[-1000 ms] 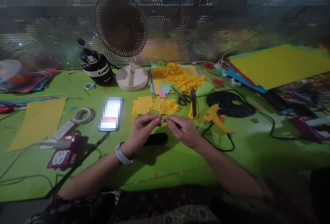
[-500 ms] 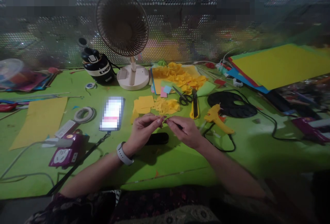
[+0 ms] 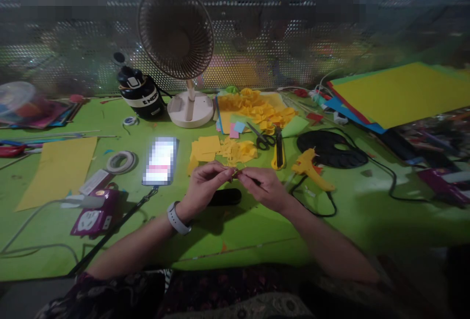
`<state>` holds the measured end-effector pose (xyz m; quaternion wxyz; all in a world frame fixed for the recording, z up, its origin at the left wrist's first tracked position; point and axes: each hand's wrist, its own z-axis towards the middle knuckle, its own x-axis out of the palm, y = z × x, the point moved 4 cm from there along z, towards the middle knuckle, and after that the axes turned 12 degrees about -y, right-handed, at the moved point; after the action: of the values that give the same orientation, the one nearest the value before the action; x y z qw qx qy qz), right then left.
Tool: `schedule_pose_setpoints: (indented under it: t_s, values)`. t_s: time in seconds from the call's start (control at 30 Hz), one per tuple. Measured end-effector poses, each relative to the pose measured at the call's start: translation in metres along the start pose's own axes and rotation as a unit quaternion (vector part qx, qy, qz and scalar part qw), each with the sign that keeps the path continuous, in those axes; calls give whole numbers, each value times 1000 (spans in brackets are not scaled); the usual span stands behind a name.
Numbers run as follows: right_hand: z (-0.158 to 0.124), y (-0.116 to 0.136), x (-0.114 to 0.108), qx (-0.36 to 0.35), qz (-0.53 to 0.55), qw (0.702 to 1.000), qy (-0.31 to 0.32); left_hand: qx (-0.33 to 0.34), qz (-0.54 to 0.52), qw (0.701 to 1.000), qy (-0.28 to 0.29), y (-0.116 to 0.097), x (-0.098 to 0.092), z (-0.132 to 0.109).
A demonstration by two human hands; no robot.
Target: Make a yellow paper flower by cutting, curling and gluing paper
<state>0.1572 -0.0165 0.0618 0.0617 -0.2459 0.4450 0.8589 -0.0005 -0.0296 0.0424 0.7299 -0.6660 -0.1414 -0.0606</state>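
Observation:
My left hand [image 3: 207, 186] and my right hand [image 3: 265, 189] meet fingertip to fingertip above the green table [image 3: 253, 240]. Both are closed in a pinch around something tiny, too small to name. A black oblong case [image 3: 225, 197] lies just below my left fingers. Beyond the hands are yellow paper squares [image 3: 205, 147] and a small heap of cut yellow paper pieces [image 3: 238, 150]. Black scissors [image 3: 263, 141] and a yellow cutter [image 3: 279, 150] lie behind my right hand, with a yellow glue gun [image 3: 312, 169] to its right.
A phone [image 3: 159, 161], a tape roll [image 3: 121, 162] and a purple power adapter [image 3: 94, 213] lie left. Behind stand a fan [image 3: 176, 32] and a black bottle [image 3: 141, 96]. Crumpled yellow paper [image 3: 257, 108] is at the back, a black palette-shaped piece [image 3: 330, 148] and coloured sheets [image 3: 400, 93] right.
The fingertips of both hands have shifted slightly around the tiny item, still pinched together. The rest of the table looks the same apart from a slight shift of the view.

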Motion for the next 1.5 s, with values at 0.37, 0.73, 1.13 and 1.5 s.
schedule_pose_setpoints:
  t_s: [0.37, 0.73, 1.13, 1.5]
  values:
    - [-8, -3, 6, -39, -40, 997, -45, 44, 23, 995, -92, -4, -5, 0]
    - [-4, -6, 2, -65, -55, 994, -65, 74, 52, 994, -59, 0, -6, 2]
    - [-5, -6, 3, -86, -55, 992, -75, 21, -4, 997, -80, 5, -7, 4]
    - [-2, -3, 0, -92, -34, 991, -87, 48, 17, 996, -72, 6, -8, 6]
